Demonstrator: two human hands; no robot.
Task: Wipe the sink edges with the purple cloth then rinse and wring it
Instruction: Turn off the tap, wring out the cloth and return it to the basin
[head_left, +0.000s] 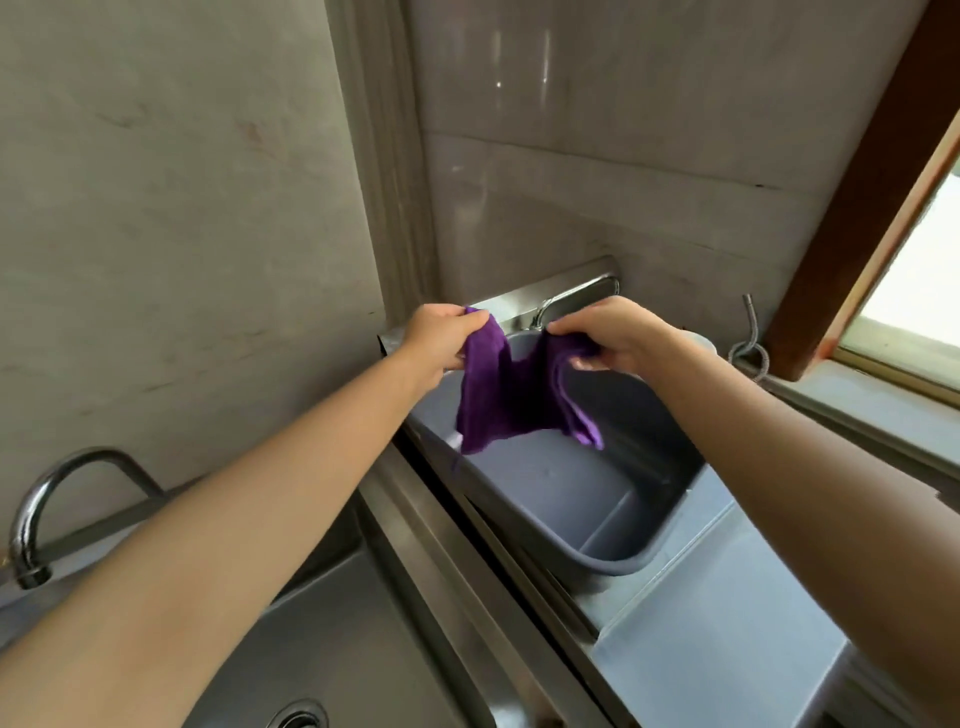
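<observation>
Up high, both hands pinch the purple cloth (506, 392) by its top edge. The left hand (441, 340) is closed tight on one corner, at about 9 o'clock from the cloth. The right hand (605, 338) is closed on the other corner, at about 3 o'clock, with its fingers curled under. Both arms reach out long and straight. The cloth hangs down between the hands, loose and folded, over a gray tub (623, 499). A tap (571, 296) peeks out behind the hands. The sink (332, 623) sits at 7 o'clock, with another tap (47, 499) beside it.
</observation>
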